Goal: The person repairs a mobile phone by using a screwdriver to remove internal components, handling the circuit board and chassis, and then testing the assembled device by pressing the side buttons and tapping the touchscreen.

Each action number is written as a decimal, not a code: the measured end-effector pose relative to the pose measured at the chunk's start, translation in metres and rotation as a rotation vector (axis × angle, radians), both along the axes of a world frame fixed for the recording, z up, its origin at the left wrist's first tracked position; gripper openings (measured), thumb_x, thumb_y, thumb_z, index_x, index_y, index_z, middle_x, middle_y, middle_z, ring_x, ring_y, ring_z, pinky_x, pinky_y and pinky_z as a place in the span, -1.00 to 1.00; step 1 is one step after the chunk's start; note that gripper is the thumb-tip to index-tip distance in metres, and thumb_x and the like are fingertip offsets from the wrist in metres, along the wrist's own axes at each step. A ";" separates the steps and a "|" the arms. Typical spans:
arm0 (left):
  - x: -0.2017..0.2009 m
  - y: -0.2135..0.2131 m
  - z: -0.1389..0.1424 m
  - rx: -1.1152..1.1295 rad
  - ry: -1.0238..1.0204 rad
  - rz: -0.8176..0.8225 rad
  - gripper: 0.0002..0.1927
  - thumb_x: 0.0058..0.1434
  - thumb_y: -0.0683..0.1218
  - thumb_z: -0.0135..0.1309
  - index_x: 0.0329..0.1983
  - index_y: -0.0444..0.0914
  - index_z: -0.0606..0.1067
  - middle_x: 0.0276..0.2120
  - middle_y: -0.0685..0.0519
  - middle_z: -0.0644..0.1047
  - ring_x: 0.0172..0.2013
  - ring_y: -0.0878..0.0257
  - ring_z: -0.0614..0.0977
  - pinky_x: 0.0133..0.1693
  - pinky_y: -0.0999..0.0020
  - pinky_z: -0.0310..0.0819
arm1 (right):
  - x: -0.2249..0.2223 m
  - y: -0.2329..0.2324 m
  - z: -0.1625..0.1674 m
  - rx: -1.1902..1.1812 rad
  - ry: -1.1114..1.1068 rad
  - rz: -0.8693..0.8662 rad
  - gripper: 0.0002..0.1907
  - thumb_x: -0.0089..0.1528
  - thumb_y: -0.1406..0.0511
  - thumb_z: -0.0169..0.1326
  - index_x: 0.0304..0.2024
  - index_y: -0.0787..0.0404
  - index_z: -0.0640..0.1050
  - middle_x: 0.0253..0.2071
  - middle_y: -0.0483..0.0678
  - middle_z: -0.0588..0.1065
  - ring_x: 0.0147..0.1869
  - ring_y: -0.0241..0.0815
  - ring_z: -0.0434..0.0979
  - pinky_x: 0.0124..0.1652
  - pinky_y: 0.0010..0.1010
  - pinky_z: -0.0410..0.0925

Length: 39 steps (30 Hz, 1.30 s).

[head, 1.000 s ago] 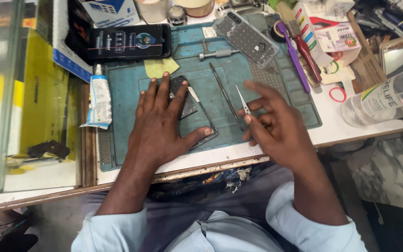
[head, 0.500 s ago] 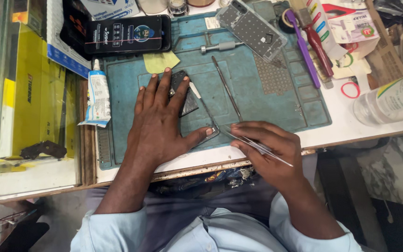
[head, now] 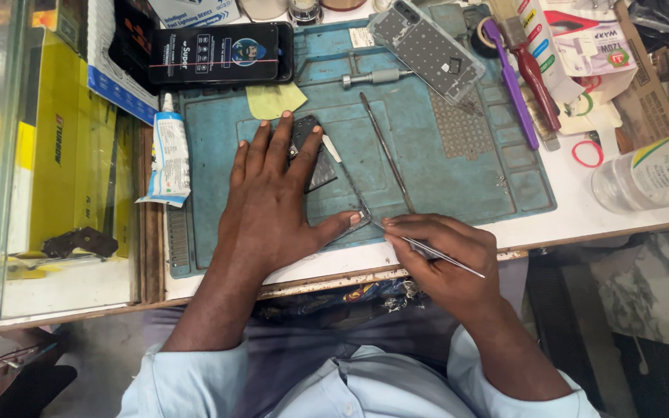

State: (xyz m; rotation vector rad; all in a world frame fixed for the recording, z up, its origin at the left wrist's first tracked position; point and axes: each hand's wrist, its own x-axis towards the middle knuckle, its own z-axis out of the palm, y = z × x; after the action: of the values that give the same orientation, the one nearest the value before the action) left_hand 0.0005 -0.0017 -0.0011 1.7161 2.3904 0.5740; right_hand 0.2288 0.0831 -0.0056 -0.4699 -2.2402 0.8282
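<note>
— Where is the phone?
— On the blue mat, under the left hand. That hand lies flat and spread over it, fingers fanned up the mat and the thumb stretched out to the right along the phone's near corner. Only the dark top end shows past the fingertips.

— How does it lie?
— Its long axis runs up and away from the person, tilted a little to the right.

— And the right hand?
— Closed in a pinch on thin metal tweezers. The tips point left, touching or just beside the left thumb's tip at the phone's near right corner; I cannot tell which. The back end sticks out to the right.

— Which hand is nearer the phone?
— The left, since it rests on it. The right reaches it only through the tweezers, from the right.

— Anything close by?
— A long metal pry tool lies just right of the phone, roughly parallel to it.
</note>
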 end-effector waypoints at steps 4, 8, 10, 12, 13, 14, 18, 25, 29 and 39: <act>0.000 0.000 0.000 0.004 -0.004 0.000 0.16 -0.10 0.50 0.22 0.47 -0.14 0.20 0.45 -0.29 0.05 0.45 -0.25 -0.03 0.36 -0.20 -0.20 | 0.000 -0.001 -0.001 0.074 0.004 0.007 -0.83 0.18 0.49 0.28 -0.16 0.32 0.62 -0.13 0.06 0.65 -0.04 -0.11 0.74 -0.08 -0.42 0.57; 0.000 -0.001 -0.001 0.022 -0.002 -0.003 0.15 -0.09 0.50 0.23 0.48 -0.14 0.20 0.46 -0.30 0.06 0.45 -0.26 -0.02 0.37 -0.20 -0.19 | 0.000 -0.004 -0.005 0.138 0.017 -0.033 -0.85 0.20 0.51 0.28 -0.19 0.32 0.62 -0.14 0.08 0.65 -0.05 -0.11 0.75 -0.10 -0.42 0.59; 0.000 0.000 -0.001 0.022 -0.003 -0.002 0.15 -0.09 0.50 0.23 0.47 -0.14 0.20 0.45 -0.30 0.06 0.44 -0.27 -0.02 0.36 -0.21 -0.19 | 0.001 -0.003 -0.006 0.129 0.044 -0.039 -0.84 0.20 0.51 0.28 -0.17 0.32 0.62 -0.13 0.09 0.65 -0.03 -0.10 0.74 -0.09 -0.42 0.60; 0.000 0.000 -0.002 0.012 -0.007 -0.001 0.15 -0.10 0.50 0.23 0.46 -0.14 0.20 0.44 -0.30 0.06 0.43 -0.28 -0.02 0.34 -0.22 -0.20 | 0.001 -0.003 -0.006 0.090 0.071 -0.022 -0.83 0.21 0.51 0.29 -0.15 0.32 0.62 -0.12 0.09 0.65 -0.02 -0.10 0.75 -0.09 -0.42 0.61; 0.000 0.001 -0.002 0.015 -0.005 -0.001 0.15 -0.10 0.50 0.23 0.46 -0.14 0.21 0.44 -0.30 0.06 0.44 -0.28 -0.02 0.35 -0.22 -0.19 | 0.002 -0.002 -0.005 0.079 0.059 -0.017 -0.81 0.19 0.50 0.30 -0.15 0.33 0.62 -0.12 0.09 0.65 -0.02 -0.10 0.74 -0.09 -0.42 0.60; 0.000 0.000 -0.002 0.018 -0.003 -0.001 0.15 -0.09 0.51 0.23 0.46 -0.14 0.21 0.45 -0.30 0.06 0.44 -0.28 -0.01 0.36 -0.22 -0.19 | 0.003 -0.001 -0.004 0.067 0.048 -0.012 -0.80 0.18 0.49 0.31 -0.15 0.33 0.62 -0.12 0.10 0.65 -0.03 -0.09 0.74 -0.10 -0.41 0.59; 0.000 0.000 -0.002 0.032 0.005 -0.009 0.16 -0.09 0.50 0.23 0.48 -0.15 0.20 0.45 -0.31 0.07 0.44 -0.29 -0.01 0.36 -0.22 -0.18 | 0.001 -0.001 -0.002 0.058 0.044 -0.006 -0.78 0.16 0.47 0.32 -0.14 0.34 0.61 -0.11 0.11 0.65 -0.01 -0.08 0.73 -0.08 -0.40 0.58; 0.000 0.000 0.000 0.033 0.004 -0.004 0.16 -0.09 0.50 0.23 0.48 -0.15 0.20 0.45 -0.30 0.08 0.44 -0.27 0.00 0.36 -0.21 -0.18 | -0.001 -0.003 -0.001 0.086 -0.002 -0.020 -0.80 0.17 0.48 0.30 -0.15 0.32 0.62 -0.11 0.09 0.65 -0.02 -0.10 0.73 -0.06 -0.41 0.57; 0.001 -0.001 -0.001 0.033 0.005 -0.005 0.16 -0.09 0.51 0.22 0.48 -0.14 0.20 0.45 -0.30 0.08 0.44 -0.27 0.00 0.36 -0.21 -0.18 | 0.000 -0.004 -0.001 0.136 -0.022 -0.013 -0.82 0.18 0.48 0.28 -0.15 0.32 0.62 -0.11 0.09 0.65 -0.02 -0.09 0.73 -0.07 -0.41 0.57; 0.000 0.000 -0.002 0.040 0.000 -0.002 0.17 -0.10 0.52 0.23 0.47 -0.15 0.21 0.44 -0.30 0.08 0.44 -0.27 0.00 0.36 -0.21 -0.18 | 0.002 -0.001 -0.008 0.278 -0.032 0.024 -0.88 0.16 0.51 0.26 -0.26 0.32 0.62 -0.17 0.08 0.67 -0.10 -0.10 0.74 -0.17 -0.41 0.55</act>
State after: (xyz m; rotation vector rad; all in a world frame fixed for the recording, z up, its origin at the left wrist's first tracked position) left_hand 0.0009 -0.0021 -0.0032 1.7342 2.3925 0.6260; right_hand 0.2310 0.0821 -0.0137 -0.3265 -2.3480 0.5122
